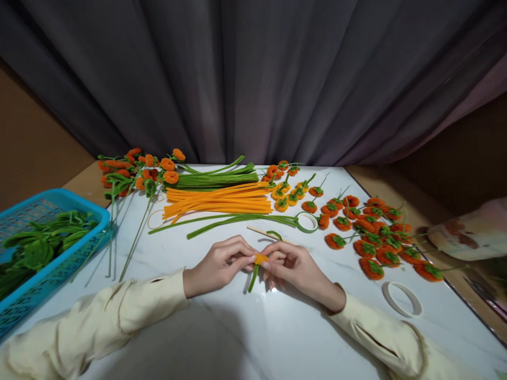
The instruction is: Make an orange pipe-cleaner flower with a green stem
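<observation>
Between my two hands is a small orange-yellow pipe-cleaner flower with a green pipe-cleaner stem pointing down toward me. My left hand pinches its left side between thumb and fingertips. From the other side, my right hand grips the flower's edge, with its lower fingers curled beneath. Just beyond the hands lies a thin wooden stick, partly hidden by my right hand, with a short bent green pipe cleaner across it.
A bundle of orange pipe cleaners lies before green ones. Finished orange flowers spread right, yellow ones mid-back, stemmed flowers back left. A blue basket holds green leaves. Tape rolls and a white ring lie around.
</observation>
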Available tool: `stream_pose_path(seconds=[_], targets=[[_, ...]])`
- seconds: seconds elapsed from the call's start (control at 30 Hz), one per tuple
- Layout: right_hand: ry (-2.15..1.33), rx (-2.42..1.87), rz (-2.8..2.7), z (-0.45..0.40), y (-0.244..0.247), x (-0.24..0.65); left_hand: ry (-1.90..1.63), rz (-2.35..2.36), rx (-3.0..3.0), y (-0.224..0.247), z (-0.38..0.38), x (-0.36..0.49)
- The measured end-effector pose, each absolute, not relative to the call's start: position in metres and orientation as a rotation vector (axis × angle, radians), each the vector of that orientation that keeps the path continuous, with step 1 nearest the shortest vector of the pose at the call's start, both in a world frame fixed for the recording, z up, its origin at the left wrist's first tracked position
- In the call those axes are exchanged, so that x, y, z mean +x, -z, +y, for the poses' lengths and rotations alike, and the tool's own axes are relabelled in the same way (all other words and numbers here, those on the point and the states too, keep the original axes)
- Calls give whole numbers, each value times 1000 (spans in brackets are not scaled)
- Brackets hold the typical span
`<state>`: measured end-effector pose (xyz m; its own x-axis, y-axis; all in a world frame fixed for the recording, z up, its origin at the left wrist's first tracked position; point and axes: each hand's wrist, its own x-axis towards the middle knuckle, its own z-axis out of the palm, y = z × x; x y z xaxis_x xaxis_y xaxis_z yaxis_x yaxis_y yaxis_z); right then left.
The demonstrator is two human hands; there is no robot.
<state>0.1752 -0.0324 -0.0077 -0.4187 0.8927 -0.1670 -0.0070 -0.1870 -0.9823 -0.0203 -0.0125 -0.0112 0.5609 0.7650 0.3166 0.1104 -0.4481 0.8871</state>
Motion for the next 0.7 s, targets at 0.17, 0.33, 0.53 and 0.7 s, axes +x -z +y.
stream_pose_path(seconds=[0.17, 0.33, 0.53, 0.7], targets=[[-1675, -1062, -1404, -33, 9, 175, -905, 706, 1921, 9, -14, -21], [-1564, -1054, -1522, -35, 8, 175, -894, 682, 1936, 6, -15, -22], [-1094, -1057, -1853, -41, 10, 176, -1036, 601, 2102, 12, -13, -21], [-835, -1022, -2022, -44, 13, 178, -1078, 575, 2172, 16, -13, -21]])
